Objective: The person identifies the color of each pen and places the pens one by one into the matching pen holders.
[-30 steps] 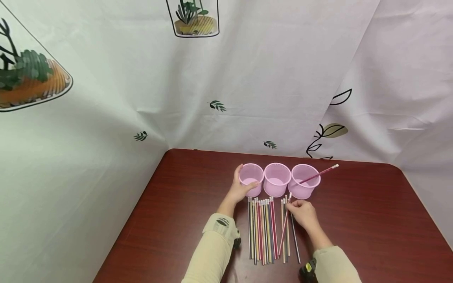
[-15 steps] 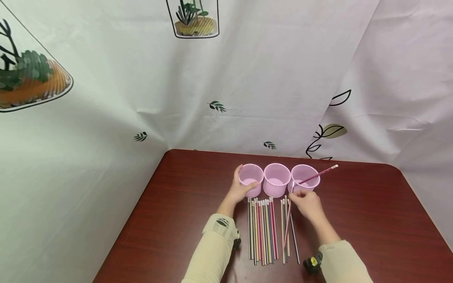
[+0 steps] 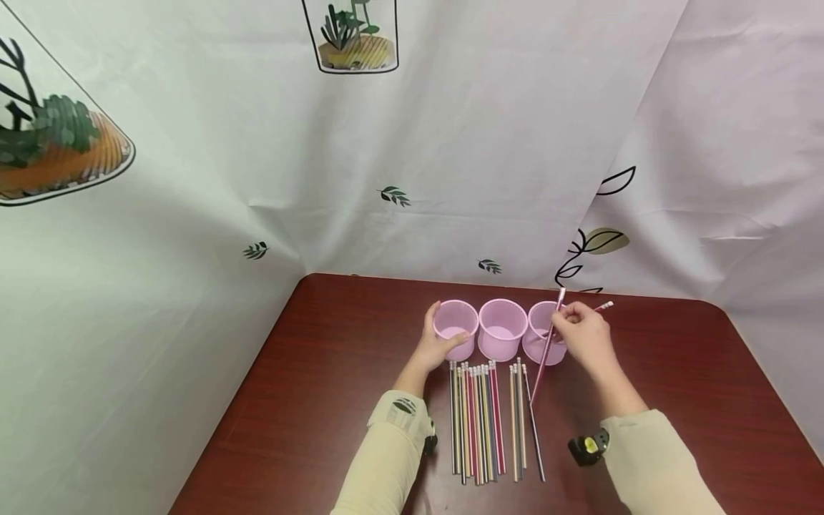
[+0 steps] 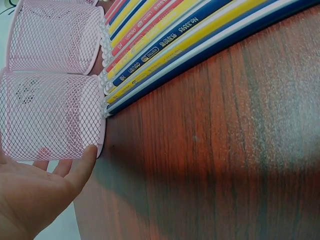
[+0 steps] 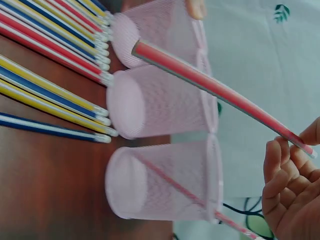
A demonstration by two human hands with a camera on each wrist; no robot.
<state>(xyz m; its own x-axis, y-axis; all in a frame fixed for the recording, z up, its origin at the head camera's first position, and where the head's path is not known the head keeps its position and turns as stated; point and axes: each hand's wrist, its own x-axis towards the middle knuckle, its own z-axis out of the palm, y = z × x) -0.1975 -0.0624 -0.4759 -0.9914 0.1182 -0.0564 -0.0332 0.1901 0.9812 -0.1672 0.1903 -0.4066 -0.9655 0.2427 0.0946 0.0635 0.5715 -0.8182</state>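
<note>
Three pink mesh pencil cups stand in a row. My left hand (image 3: 433, 349) holds the left cup (image 3: 455, 315), with the thumb at its front and the fingers at its left side. My right hand (image 3: 587, 340) pinches a red pencil (image 3: 543, 366) near its white eraser end. That pencil hangs tilted, its other end pointing down toward the table, in front of the right cup (image 3: 536, 348). Inside the right cup leans another red pencil (image 5: 172, 182), partly hidden by my right hand in the head view. The middle cup (image 3: 502, 335) holds nothing.
In front of the cups lies a wide group of striped pencils (image 3: 476, 422), erasers toward the cups. To its right are several more, including a dark blue pencil (image 3: 536, 436) lying slightly apart. Behind the brown table (image 3: 669, 386) hangs a white printed cloth (image 3: 489, 143).
My right hand has lifted the red pencil from among the pencils and carried it up and right to the right cup. My left hand stays on the left cup.
</note>
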